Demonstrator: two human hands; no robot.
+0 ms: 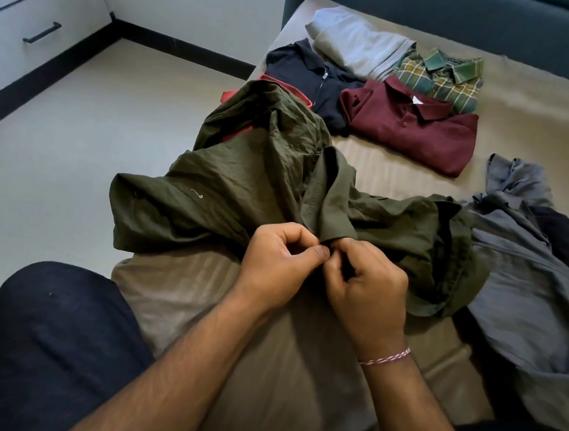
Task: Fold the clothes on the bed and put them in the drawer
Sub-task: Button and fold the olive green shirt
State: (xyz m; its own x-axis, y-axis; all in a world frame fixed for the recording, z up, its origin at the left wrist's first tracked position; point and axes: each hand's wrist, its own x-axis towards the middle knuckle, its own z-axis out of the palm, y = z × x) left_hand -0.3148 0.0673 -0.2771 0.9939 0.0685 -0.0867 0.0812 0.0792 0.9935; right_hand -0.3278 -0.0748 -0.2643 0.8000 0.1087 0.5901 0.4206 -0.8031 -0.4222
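Olive shirt [278,194] pinched by left hand [280,261], right hand [362,278].

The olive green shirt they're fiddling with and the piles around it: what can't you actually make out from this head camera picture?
- What both hands pinch on the crumpled olive green shirt: the left hand and right hand cover it.
- Red garment: mostly hidden under the green shirt.
- Loose grey garment pile: cut off by the right edge.
- White drawer unit: cut off at the top left, its contents unseen.
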